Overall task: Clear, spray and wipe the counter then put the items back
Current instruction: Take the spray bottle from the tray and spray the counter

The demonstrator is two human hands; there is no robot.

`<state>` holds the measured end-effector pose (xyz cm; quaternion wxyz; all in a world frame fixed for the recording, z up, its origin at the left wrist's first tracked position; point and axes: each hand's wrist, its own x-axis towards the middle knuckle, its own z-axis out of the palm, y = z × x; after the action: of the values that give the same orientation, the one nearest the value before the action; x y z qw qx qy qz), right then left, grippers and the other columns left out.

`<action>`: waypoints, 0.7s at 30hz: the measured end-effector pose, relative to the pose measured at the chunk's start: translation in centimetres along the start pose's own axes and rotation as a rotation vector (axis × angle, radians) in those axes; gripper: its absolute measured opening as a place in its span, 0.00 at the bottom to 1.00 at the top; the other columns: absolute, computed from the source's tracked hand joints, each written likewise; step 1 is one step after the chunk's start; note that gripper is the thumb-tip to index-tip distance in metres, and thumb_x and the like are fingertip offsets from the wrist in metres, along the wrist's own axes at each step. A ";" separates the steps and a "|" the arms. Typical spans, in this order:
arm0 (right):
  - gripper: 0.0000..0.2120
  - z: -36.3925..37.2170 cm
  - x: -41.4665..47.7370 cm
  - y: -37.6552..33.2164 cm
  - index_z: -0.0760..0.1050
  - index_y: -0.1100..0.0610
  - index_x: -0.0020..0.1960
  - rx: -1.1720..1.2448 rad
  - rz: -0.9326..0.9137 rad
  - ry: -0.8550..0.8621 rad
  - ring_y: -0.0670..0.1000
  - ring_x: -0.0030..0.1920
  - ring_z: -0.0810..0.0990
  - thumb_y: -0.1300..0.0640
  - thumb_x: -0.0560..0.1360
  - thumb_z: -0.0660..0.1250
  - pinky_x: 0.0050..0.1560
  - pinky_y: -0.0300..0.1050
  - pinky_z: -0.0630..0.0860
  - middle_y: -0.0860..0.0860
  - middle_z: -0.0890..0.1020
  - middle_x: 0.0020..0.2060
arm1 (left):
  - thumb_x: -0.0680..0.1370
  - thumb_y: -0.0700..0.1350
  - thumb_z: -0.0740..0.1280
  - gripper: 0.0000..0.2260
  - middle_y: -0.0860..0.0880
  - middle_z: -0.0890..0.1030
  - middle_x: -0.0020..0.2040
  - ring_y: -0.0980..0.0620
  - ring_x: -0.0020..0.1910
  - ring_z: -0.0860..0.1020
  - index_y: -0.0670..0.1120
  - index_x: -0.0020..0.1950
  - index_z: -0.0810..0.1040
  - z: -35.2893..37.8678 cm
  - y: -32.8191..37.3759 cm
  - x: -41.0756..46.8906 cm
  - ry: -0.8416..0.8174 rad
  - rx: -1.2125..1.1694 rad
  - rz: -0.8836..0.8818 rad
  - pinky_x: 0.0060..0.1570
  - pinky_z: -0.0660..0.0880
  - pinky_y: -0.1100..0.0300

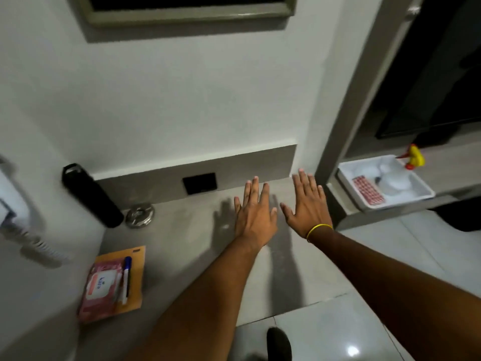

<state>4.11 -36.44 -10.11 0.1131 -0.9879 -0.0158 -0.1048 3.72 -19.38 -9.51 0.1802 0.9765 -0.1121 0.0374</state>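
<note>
My left hand [255, 212] and my right hand [308, 204] hover flat, fingers spread, over the right part of the grey counter [187, 238]; both hold nothing. At the back left of the counter stands a black bottle [91, 195], with a round metal ashtray [140, 215] beside it. Near the front left lies an orange envelope [136, 280] with a pink wipes pack [100, 290] and a blue-capped pen [126, 278] on top. A yellow spray bottle [415, 156] stands on the lower shelf to the right.
A white tray [348, 185] with a red-patterned packet [368, 190] and white cups sits on the right shelf. A white wall-mounted hair dryer [15, 212] hangs at the left. A black wall socket [200, 183] sits in the backsplash. Tiled floor lies below right.
</note>
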 end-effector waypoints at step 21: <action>0.53 -4.3 5.2 40.1 0.47 0.55 0.83 0.240 0.592 0.166 0.62 0.83 0.51 0.36 0.71 0.73 0.78 0.69 0.56 0.55 0.52 0.84 | 0.82 0.58 0.60 0.36 0.45 0.43 0.86 0.44 0.85 0.42 0.50 0.85 0.48 14.4 30.8 15.6 -0.070 -0.039 0.260 0.82 0.45 0.38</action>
<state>10.54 -76.44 -13.78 0.2553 -0.9173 0.2692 -0.1449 12.18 -55.83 -10.57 0.1886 0.9508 -0.2447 0.0244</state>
